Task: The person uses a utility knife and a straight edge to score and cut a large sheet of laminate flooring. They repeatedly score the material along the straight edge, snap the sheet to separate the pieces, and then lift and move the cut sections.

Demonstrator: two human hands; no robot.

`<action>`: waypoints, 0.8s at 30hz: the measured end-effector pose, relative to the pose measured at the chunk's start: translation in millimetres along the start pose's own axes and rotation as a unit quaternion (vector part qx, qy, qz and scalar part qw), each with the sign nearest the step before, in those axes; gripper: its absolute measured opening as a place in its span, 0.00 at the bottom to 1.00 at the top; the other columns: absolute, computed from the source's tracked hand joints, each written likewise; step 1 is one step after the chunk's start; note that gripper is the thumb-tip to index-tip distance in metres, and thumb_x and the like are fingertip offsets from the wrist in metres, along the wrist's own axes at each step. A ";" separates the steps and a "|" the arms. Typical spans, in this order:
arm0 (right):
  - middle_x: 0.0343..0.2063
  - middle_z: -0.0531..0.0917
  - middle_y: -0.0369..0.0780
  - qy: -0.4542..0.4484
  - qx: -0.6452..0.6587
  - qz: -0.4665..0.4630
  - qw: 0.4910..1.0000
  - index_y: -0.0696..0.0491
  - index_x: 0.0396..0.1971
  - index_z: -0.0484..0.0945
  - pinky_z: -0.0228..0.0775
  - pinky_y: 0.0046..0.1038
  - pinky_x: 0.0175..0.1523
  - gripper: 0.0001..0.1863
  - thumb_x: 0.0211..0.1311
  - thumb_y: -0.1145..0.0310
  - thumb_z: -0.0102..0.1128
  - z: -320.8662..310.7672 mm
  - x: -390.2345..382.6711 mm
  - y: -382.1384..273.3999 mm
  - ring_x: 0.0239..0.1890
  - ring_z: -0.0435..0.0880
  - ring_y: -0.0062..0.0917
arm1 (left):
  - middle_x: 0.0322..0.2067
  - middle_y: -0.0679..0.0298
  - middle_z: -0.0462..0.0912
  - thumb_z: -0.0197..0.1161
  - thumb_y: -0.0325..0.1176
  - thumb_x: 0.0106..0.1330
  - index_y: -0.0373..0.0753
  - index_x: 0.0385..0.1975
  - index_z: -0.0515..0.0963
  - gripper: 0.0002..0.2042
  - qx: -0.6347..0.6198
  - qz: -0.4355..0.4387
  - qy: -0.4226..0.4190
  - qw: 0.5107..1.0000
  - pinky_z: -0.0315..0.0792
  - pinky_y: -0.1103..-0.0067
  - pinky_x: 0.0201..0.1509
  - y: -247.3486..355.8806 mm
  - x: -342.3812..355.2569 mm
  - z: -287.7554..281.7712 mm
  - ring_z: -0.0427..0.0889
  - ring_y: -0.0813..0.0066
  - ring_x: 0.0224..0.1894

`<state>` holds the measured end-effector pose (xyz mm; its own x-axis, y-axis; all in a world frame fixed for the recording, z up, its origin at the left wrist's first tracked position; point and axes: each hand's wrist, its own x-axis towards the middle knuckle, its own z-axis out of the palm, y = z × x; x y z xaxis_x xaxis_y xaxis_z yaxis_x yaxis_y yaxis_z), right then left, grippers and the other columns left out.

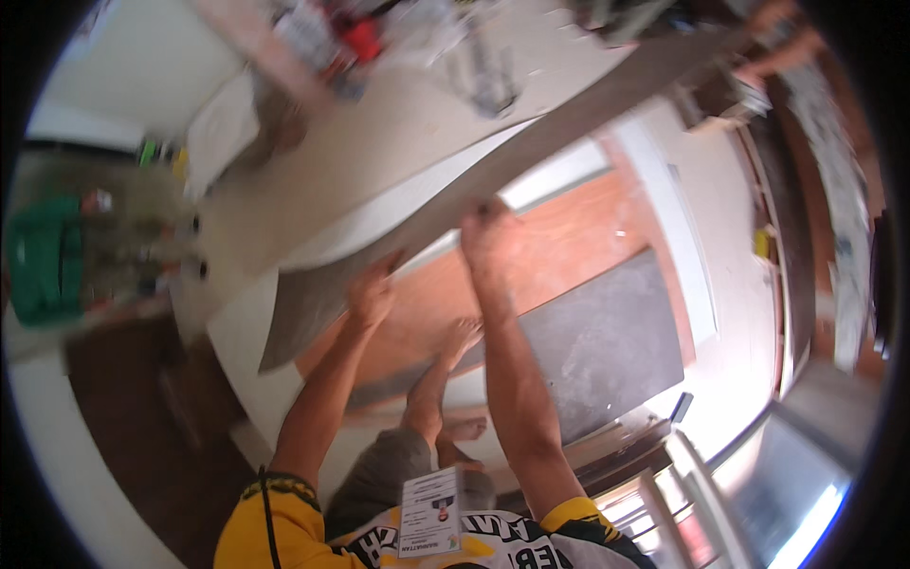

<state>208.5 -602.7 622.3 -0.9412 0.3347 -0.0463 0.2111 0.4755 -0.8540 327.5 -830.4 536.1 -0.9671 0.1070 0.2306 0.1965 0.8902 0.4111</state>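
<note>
A long, curved grey-brown sheet (593, 106) runs diagonally from the lower left to the upper right. My left hand (374, 289) is closed on its near edge. Farther right, my right hand (486, 237) also grips that edge, somewhat blurred. Another person's hand (773, 57) is at the sheet's far upper-right end. Below the sheet lie an orange wooden board (569, 228) and a dark grey panel (607, 341) with pale smudges. My bare foot (464, 337) is on these boards, between my forearms.
Mixed blurred items, including a red one (363, 36), sit on the pale surface (284, 213) at the top. A green object (43, 256) is at the far left beside a dark brown panel (133, 389). Long boards (796, 247) line the right side; a metal-like frame stands lower right.
</note>
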 end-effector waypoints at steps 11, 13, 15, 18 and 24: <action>0.19 0.83 0.48 0.240 -0.008 -0.266 0.934 0.55 0.21 0.79 0.76 0.43 0.32 0.26 0.63 0.45 0.62 -318.3 -122.5 -411.0 0.24 0.85 0.46 | 0.31 0.57 0.89 0.71 0.35 0.66 0.29 0.40 0.85 0.14 -0.232 0.060 0.027 0.971 0.76 0.74 0.41 205.3 105.7 -414.5 0.82 0.77 0.32; 0.22 0.82 0.46 0.339 0.057 -0.328 0.880 0.54 0.22 0.78 0.76 0.43 0.37 0.27 0.67 0.43 0.60 -365.2 -137.5 -437.3 0.27 0.83 0.44 | 0.30 0.59 0.88 0.72 0.34 0.65 0.29 0.39 0.85 0.13 -0.257 0.088 0.070 0.960 0.76 0.75 0.40 218.3 90.5 -479.7 0.81 0.79 0.31; 0.27 0.83 0.45 0.537 0.092 -0.321 0.775 0.54 0.33 0.83 0.76 0.44 0.43 0.26 0.65 0.42 0.63 -424.5 -102.4 -424.9 0.34 0.84 0.45 | 0.30 0.61 0.88 0.72 0.32 0.64 0.28 0.39 0.85 0.12 -0.285 0.100 0.085 0.950 0.76 0.76 0.41 220.7 65.3 -523.2 0.81 0.79 0.32; 0.55 0.80 0.59 0.442 0.001 -0.102 0.891 0.61 0.59 0.76 0.66 0.48 0.67 0.49 0.63 0.25 0.50 -516.0 -37.3 -371.4 0.61 0.76 0.53 | 0.34 0.64 0.89 0.70 0.27 0.63 0.29 0.41 0.85 0.10 -0.371 0.126 0.063 0.918 0.77 0.76 0.46 221.7 22.4 -559.3 0.83 0.76 0.37; 0.64 0.75 0.49 -0.107 0.398 -0.138 0.901 0.58 0.69 0.68 0.63 0.38 0.70 0.53 0.61 0.26 0.57 -541.8 -43.1 -377.8 0.66 0.74 0.37 | 0.45 0.64 0.86 0.71 0.23 0.60 0.32 0.53 0.81 0.19 -0.444 0.108 -0.008 0.890 0.74 0.75 0.56 182.5 -43.6 -556.1 0.81 0.76 0.49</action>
<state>312.2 -356.0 1227.7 -0.9763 0.0878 0.1977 -0.2136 -0.2465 -0.9453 495.3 -918.9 1091.5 -0.8919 0.2459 0.3796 0.4217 0.1487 0.8945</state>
